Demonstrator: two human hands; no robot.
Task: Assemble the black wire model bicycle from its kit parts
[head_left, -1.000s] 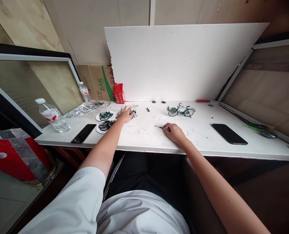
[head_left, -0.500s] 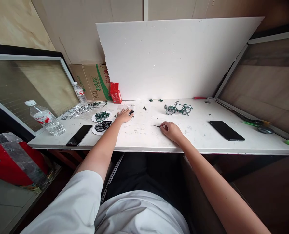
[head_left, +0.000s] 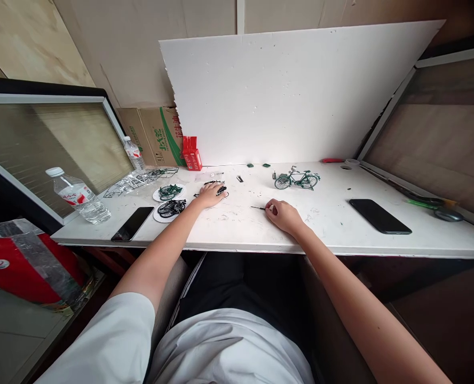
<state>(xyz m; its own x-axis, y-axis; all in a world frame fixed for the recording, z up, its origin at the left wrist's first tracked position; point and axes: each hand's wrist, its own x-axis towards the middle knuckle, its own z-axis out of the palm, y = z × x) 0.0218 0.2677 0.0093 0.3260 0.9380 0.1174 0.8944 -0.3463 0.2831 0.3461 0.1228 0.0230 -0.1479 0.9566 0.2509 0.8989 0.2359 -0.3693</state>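
Observation:
My left hand point(head_left: 212, 196) is low over the white table, its fingers curled round a small black plastic part point(head_left: 221, 190); more black pieces lie partly hidden beside and behind it. My right hand point(head_left: 283, 214) rests on the table, thumb and fingertips pinching a thin dark rod point(head_left: 258, 207) whose free end points left. Behind that hand, an assembled green and black model bicycle point(head_left: 296, 179) stands upright. Left of my left hand are a white plate point(head_left: 156, 198) of green parts point(head_left: 170, 192) and another of black parts with spoked wheels point(head_left: 171, 208).
Phones lie left point(head_left: 133, 224) and right point(head_left: 380, 216). At the left stand water bottles point(head_left: 79, 196) and a red box point(head_left: 191, 153), with part frames point(head_left: 141, 181) in plastic wrap. A white board point(head_left: 301, 96) leans at the back. Green bits point(head_left: 266, 165) lie before it.
The view has shifted slightly. My left hand has moved a little right and towards me, with the black part at its fingers. My right hand keeps its pinch on the rod.

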